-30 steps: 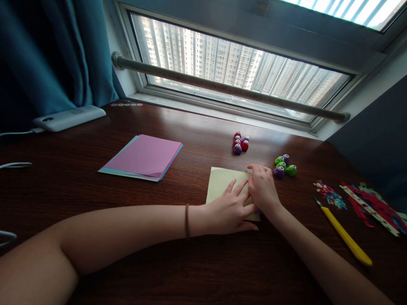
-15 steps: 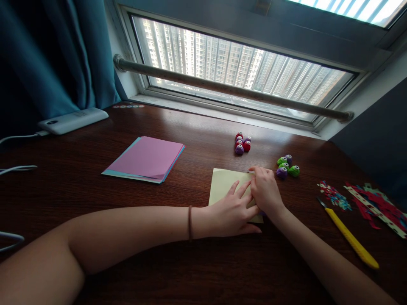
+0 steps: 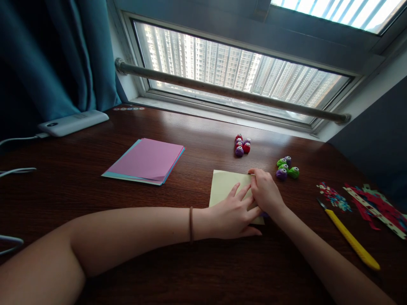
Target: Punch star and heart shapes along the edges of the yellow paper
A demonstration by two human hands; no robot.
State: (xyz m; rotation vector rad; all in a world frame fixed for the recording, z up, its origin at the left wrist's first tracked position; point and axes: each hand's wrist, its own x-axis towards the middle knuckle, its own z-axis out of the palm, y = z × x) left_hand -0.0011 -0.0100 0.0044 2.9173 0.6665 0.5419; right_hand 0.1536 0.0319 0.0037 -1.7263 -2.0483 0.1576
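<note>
**Near the window, both hands flat on a pale yellow sheet**

On the dark wooden counter (image 3: 197,140) a pale yellow sheet of paper (image 3: 224,186) lies in front of the person. The left hand (image 3: 233,214) rests on it with fingers spread wide, pinning its near half. The right hand (image 3: 265,192) lies beside it, touching it, with fingertips bent down onto the far right edge of the sheet; neither hand grips anything, both press. A small purple thing peeks out under the right wrist, too hidden to name.

To press an edge like this well, it seems best to keep the left palm steady so the sheet cannot slide, and to let the right fingertips bear down evenly along the edge.

Room is good to the left, where only a stack of pink and blue paper (image 3: 144,161) lies, well apart. To the right it is tighter: a cluster of green and purple punches (image 3: 287,166) sits just beside the right hand, a red and purple cluster (image 3: 241,145) lies further back, and a yellow craft knife (image 3: 351,239) with paper scraps (image 3: 365,201) lies beside the right forearm.
</note>
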